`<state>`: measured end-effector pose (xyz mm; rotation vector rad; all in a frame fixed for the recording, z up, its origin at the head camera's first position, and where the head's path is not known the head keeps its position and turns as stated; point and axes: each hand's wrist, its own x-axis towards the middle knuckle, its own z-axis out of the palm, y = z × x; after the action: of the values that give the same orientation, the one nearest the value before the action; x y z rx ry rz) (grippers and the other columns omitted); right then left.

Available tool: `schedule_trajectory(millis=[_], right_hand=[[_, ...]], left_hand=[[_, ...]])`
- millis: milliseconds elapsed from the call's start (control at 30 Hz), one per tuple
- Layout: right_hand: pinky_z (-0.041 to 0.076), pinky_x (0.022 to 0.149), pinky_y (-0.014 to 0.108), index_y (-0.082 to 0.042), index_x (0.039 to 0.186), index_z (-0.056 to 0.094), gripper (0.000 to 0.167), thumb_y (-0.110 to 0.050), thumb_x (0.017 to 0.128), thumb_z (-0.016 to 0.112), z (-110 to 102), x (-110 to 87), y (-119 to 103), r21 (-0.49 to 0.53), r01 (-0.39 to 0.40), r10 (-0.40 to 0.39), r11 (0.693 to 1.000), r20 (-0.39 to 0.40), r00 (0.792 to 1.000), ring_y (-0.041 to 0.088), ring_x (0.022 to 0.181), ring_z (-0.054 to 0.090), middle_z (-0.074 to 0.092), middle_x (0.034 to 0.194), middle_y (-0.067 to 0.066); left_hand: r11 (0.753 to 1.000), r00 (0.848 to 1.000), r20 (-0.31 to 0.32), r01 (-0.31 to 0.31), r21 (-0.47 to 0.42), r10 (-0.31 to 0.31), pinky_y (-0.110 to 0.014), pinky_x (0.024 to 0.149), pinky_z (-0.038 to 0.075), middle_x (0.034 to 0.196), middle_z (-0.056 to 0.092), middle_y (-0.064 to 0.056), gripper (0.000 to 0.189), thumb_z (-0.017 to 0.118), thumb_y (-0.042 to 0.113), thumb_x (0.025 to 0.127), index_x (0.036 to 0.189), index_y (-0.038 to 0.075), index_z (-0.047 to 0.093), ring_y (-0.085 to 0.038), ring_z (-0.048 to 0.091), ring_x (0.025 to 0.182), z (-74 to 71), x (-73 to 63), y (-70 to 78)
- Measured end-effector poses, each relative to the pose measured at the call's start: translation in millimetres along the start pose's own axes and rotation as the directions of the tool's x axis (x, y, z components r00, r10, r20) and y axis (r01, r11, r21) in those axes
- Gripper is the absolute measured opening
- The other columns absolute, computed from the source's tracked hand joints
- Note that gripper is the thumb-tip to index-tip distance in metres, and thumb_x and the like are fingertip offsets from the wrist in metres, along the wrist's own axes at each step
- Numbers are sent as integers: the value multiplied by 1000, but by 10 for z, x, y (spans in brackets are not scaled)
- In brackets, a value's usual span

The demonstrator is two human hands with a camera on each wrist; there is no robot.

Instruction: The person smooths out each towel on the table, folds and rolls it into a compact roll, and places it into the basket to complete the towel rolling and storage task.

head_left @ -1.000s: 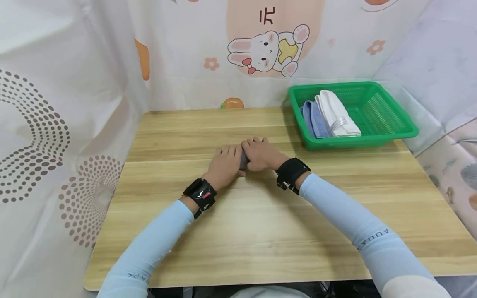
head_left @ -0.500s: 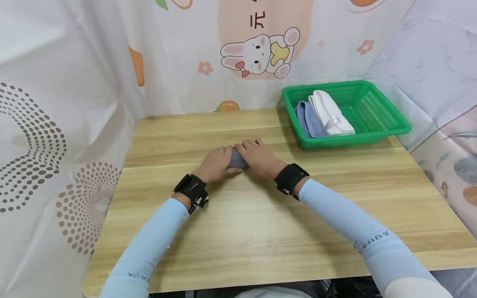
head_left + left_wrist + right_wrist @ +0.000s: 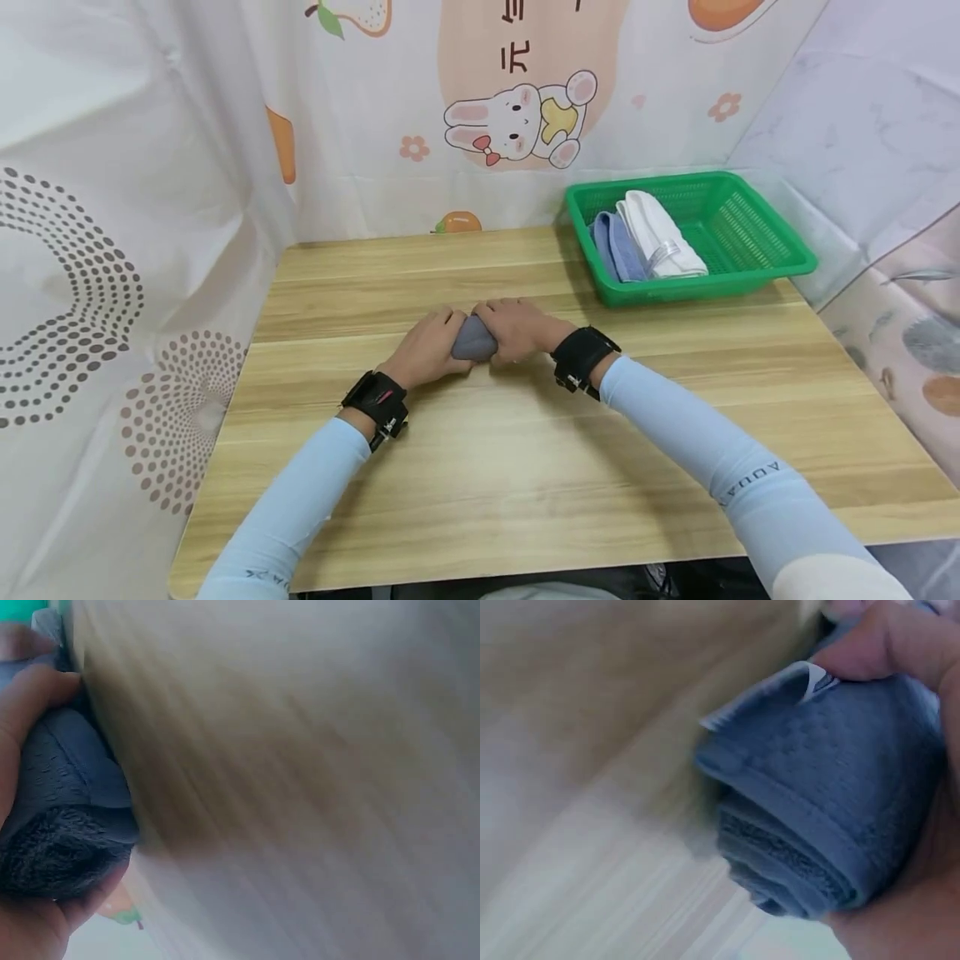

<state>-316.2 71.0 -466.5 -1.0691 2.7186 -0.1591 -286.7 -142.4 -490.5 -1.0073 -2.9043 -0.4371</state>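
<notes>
A dark grey-blue rolled towel [image 3: 474, 338] lies between both hands over the middle of the table. My left hand [image 3: 426, 348] grips its left end, with the thumb along the near side and the fingers over the far side. From the other end my right hand [image 3: 517, 328] grips it in the same way. The left wrist view shows the fluffy end of the towel [image 3: 64, 787] within the curled hand. In the right wrist view the layered end of the towel [image 3: 817, 787] shows, with a white label by the thumb.
A green plastic basket [image 3: 705, 287] stands at the back right of the wooden table [image 3: 525, 467]. Inside it are a folded blue towel [image 3: 621, 247] and a folded white towel [image 3: 660, 233]. A printed curtain [image 3: 360, 183] hangs behind the table.
The hands have moved slightly apart, baring more of the towel's middle between them. The head view has also shifted a little. Both hands keep hold of the towel.
</notes>
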Motion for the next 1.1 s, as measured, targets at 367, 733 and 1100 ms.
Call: schedule_trajectory(millis=[367,733,1100], right_hand=[[51,92,50,-10,144,49,76,-27,79,85,205,-261,-17,-193,10,-59,981,-252,966,32,108,62,62,117,13],[49,98,50,-12,153,40,85,-28,84,87,281,-593,152,-259,52,-144,964,-352,925,33,119,60,63,127,12],[56,81,49,-7,146,48,85,-23,73,90,-246,-939,194,-120,-26,-24,992,-402,915,34,100,66,65,116,18]], left_hand=[[998,997,73,-9,-60,14,-39,83,53,113,62,-10,68,84,30,79,134,3,53,-24,62,96,-62,53,65],[991,996,58,-66,-113,73,-42,87,55,126,62,-15,87,90,20,76,149,9,44,-28,64,108,-96,40,148],[957,979,-201,-40,-286,-19,-44,92,54,131,60,-18,85,89,25,82,148,1,41,-30,63,113,-109,134,261]])
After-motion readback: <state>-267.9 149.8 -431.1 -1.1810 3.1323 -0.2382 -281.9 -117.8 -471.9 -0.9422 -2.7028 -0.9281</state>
